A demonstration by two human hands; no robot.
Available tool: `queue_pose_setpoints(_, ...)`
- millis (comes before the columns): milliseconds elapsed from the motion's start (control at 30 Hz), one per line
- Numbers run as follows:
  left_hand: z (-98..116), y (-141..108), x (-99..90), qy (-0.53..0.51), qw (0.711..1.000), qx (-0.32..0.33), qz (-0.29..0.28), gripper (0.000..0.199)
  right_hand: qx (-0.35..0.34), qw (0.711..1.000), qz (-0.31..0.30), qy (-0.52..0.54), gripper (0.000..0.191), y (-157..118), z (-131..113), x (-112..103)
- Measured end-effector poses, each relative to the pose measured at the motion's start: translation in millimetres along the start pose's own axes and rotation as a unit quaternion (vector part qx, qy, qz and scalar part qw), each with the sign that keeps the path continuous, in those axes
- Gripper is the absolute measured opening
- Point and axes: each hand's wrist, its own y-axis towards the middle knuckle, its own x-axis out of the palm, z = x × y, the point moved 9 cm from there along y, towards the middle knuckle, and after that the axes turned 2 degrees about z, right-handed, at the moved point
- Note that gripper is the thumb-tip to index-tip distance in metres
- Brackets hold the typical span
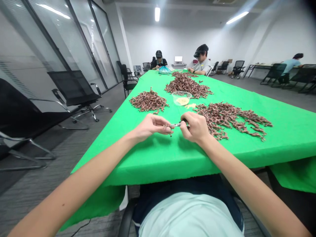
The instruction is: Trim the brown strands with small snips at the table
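Note:
My left hand (151,127) and my right hand (194,127) are held close together over the green tablecloth (153,154). The right hand grips small metal clippers (175,125), whose tip points toward the left fingers. A small brown sprig (170,132) hangs from the left fingertips, and the hand appears to pinch it. To the right of my right hand lies a large heap of brown sprigs (222,120). Another heap (148,101) lies ahead of my left hand. A clear plastic bowl (182,98) holds yellowish bits.
More brown heaps (185,86) run up the table toward two seated co-workers (200,61), with a blue bag (164,70) near them. Black mesh chairs (74,89) stand along the glass wall at left. Another person (291,64) sits at a far table.

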Motion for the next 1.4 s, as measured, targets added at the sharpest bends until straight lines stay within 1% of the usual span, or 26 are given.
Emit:
queue_pose_setpoints(167, 3.1, -1.5, 1.8, 0.008, 1.000, 0.005, -0.008, 0.034, 0.000, 1.000, 0.009, 0.006, 0.018, -0.3, -0.3, -0.7)
queue_pose_setpoints(433, -0.6, 0.1, 1.4, 0.005, 1.000, 0.006, -0.007, 0.035, 0.020, 0.999, -0.032, -0.014, 0.022, 0.8, -1.2, 3.4)
queue_pose_setpoints(900, -0.9, -0.5, 1.7, 0.003, 1.000, 0.014, -0.014, 0.036, 0.003, 0.997, -0.022, -0.070, 0.028, -0.4, -1.5, 4.9)
queue_pose_setpoints(1000, 2.1, -1.0, 2.1, 0.006, 1.000, 0.021, -0.013, 0.034, 0.017, 0.997, -0.020, -0.072, 0.026, -0.6, 0.5, 5.0)
queue_pose_setpoints(1233, 6.9, -0.9, 2.8, 0.011, 0.999, 0.028, -0.010, 0.037, 0.041, 0.998, -0.011, -0.055, 0.023, 0.1, 4.1, 3.8)
queue_pose_setpoints(1400, 8.2, -0.4, 0.1, 0.028, 0.999, 0.030, 0.002, 0.039, 0.073, 0.997, -0.005, -0.022, 0.023, 2.5, 9.2, 1.7)
